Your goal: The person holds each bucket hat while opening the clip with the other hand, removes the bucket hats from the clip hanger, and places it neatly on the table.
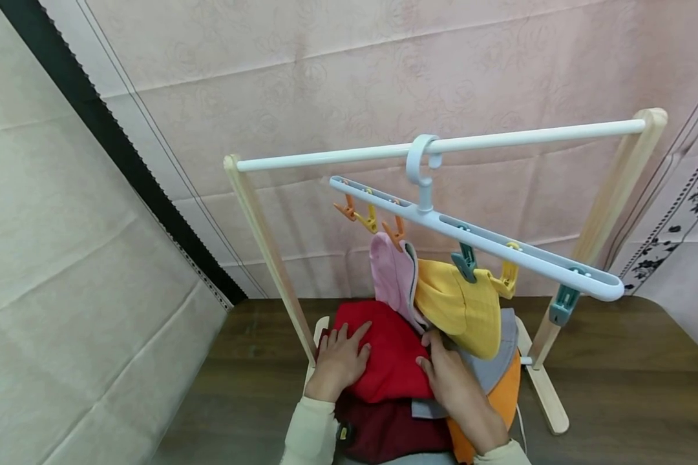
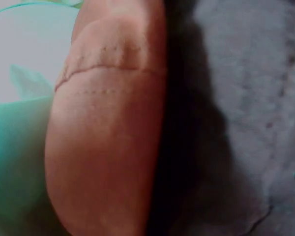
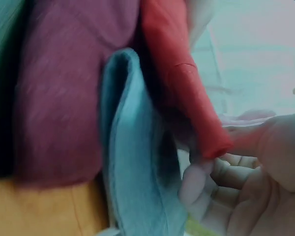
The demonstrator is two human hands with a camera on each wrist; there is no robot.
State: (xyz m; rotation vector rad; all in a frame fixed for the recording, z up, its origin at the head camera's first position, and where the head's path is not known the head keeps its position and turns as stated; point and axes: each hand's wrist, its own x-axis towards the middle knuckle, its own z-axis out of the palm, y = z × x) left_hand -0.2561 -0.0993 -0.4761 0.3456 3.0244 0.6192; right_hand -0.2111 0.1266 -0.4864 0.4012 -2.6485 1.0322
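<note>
A red cloth hat lies over a dark maroon one on a pile of hats. My left hand rests on the red hat's left side with its fingers spread. At the right edge my right hand pinches the red cloth; the right wrist view shows its folded red edge between thumb and fingers. Just above that hand, a pink hat hangs from an orange clip. Beside it a yellow hat hangs from a green clip and a yellow clip.
A light-blue clip hanger hooks over the white bar of a wooden stand. Spare clips, such as an orange one and a green one, hang from it. Grey and orange cloth shows at the pile's right.
</note>
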